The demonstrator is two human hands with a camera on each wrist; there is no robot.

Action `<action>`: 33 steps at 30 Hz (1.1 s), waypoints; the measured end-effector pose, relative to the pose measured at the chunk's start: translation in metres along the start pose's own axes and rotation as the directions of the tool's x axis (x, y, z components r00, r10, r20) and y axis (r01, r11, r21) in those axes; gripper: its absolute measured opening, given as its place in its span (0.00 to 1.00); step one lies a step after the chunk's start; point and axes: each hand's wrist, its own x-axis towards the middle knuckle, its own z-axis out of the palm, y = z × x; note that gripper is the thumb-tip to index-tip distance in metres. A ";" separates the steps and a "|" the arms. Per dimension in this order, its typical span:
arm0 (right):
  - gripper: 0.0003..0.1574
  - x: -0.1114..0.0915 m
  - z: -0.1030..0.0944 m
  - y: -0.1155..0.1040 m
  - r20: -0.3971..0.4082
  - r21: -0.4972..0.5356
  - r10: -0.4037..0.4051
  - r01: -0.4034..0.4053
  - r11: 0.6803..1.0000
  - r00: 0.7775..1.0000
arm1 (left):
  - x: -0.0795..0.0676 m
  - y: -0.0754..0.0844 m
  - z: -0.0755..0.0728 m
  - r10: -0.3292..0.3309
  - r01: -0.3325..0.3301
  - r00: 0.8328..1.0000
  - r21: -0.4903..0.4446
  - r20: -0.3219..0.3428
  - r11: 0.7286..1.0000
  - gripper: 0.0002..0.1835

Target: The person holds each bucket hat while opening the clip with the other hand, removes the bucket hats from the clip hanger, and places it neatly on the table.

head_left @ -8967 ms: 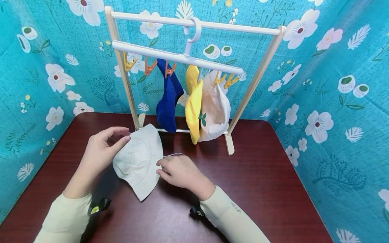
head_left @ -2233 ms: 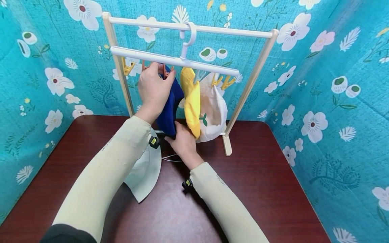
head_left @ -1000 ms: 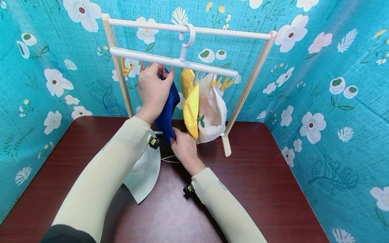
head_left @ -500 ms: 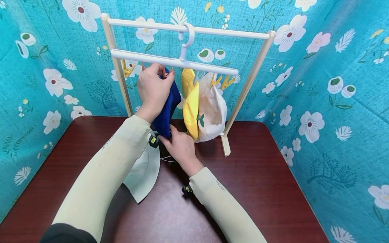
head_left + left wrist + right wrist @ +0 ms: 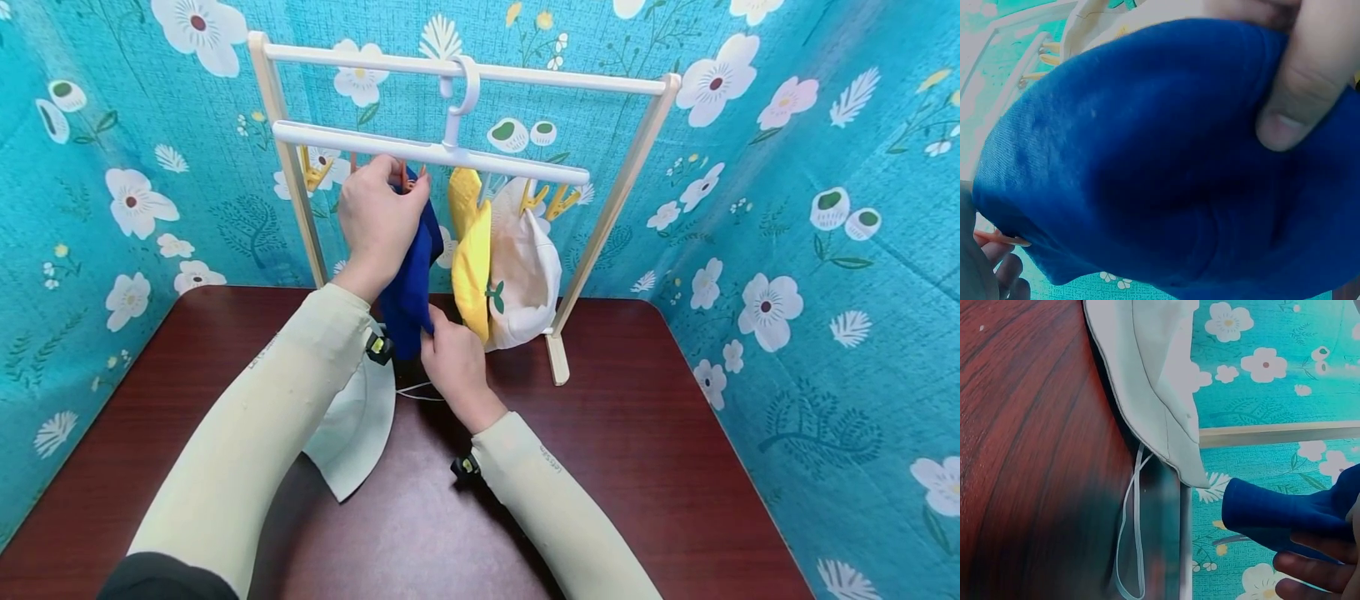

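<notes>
Backdrop: teal floral cloth (image 5: 810,221) on the sides and rear. Dark red-brown table (image 5: 637,450) in front of it. Wooden rack (image 5: 618,200) at the back of the table, white hanger bar (image 5: 510,164) hooked over its top rail, sloping down to the right.

Hats: blue hat (image 5: 407,300) hangs under the bar, left of center. White hat (image 5: 528,292) hangs toward the right end, yellow hat (image 5: 471,275) between the two, close against the white one. Pale hat (image 5: 360,442) lies on the table at front left, partly covered by the left sleeve (image 5: 255,433).

Hands: both on the blue hat. Left hand (image 5: 378,221) up top, thumb and index pinching an orange clip (image 5: 406,179) at the hat's upper edge. Right hand (image 5: 456,362) low, pinching the lower edge, thumb on one face, fingers on the other.

Smallest: yellow clip (image 5: 561,202) near the bar's right end; thin white cord (image 5: 1138,537) looped beside the pale hat.
</notes>
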 end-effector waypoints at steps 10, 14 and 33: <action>0.18 0.000 -0.010 0.001 -0.055 -0.001 -0.024 0.024 1.000 0.998 | 0.000 0.003 -0.002 -0.006 0.006 1.000 0.005 0.017 1.000 0.17; 0.18 0.000 -0.012 0.002 -0.070 -0.001 -0.038 0.038 0.999 0.997 | 0.002 0.004 -0.003 -0.012 0.012 1.000 0.007 0.020 1.000 0.16; 0.17 -0.005 -0.024 0.003 -0.107 0.002 -0.107 0.108 0.994 0.988 | 0.000 0.005 -0.006 -0.029 0.029 0.999 0.006 0.041 1.000 0.19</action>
